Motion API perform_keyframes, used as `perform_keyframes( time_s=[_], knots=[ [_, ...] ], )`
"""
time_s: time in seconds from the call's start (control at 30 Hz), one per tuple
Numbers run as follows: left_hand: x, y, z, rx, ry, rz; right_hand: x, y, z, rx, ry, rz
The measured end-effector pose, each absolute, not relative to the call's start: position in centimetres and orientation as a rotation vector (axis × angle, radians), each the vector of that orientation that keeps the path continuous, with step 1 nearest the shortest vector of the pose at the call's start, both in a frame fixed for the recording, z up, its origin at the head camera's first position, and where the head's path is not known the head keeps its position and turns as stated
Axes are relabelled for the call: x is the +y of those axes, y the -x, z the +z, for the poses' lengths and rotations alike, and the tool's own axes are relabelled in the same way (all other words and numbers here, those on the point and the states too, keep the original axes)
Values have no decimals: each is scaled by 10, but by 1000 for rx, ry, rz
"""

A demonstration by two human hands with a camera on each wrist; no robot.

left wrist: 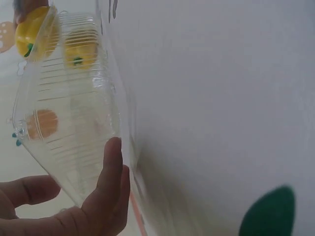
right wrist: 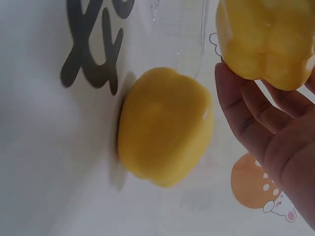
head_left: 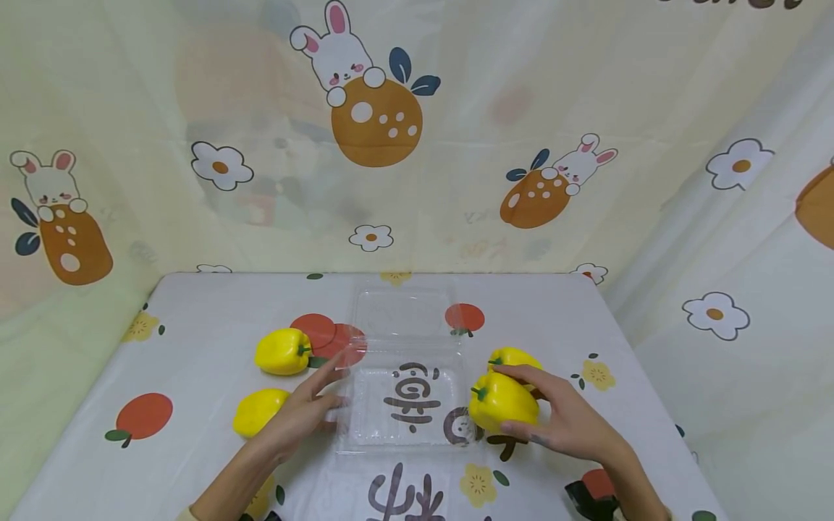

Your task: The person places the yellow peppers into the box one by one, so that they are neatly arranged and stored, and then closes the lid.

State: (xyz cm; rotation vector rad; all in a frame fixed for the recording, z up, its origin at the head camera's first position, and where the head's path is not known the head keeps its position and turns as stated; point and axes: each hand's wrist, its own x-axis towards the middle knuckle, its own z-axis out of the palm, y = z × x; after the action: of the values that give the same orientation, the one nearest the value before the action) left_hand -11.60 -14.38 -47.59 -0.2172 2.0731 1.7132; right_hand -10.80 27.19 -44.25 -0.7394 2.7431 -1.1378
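A clear plastic container (head_left: 404,441) with a hinged lid (head_left: 404,311) lies open on the table. Beside its left wall is my left hand (head_left: 302,416), fingers extended and touching the edge; the left wrist view shows the fingers (left wrist: 112,169) along the container's end. My right hand (head_left: 563,416) grips a yellow bell pepper (head_left: 502,404) with a green stem, raised near the container's right side. Behind it, partly hidden, sits another yellow bell pepper (head_left: 515,356). The right wrist view shows that pepper (right wrist: 165,127) resting on the cloth, apart from the held one (right wrist: 268,42).
Two more yellow bell peppers, an upper one (head_left: 282,352) and a lower one (head_left: 259,411), lie left of the container. A patterned cloth covers the table (head_left: 208,325), and a bunny-print curtain (head_left: 456,202) hangs behind. A dark object (head_left: 589,501) shows by the right wrist.
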Motion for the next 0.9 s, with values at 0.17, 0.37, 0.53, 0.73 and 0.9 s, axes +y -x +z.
perform_keyframes(
  time_s=[0.17,0.37,0.53,0.73,0.9],
  knots=[
    [-144,116,-476,2073,221,1714,265,112,-442,2733,755,-1159],
    [-143,116,-476,2070,204,1719,256,116,-441,2725,745,-1162],
    [-143,116,-476,2066,198,1728,249,118,-440,2701,741,-1184],
    [-143,116,-476,2064,197,1737,243,119,-441,2693,786,-1195],
    [-143,116,-476,2066,197,1729,236,119,-441,2666,793,-1194]
  ],
)
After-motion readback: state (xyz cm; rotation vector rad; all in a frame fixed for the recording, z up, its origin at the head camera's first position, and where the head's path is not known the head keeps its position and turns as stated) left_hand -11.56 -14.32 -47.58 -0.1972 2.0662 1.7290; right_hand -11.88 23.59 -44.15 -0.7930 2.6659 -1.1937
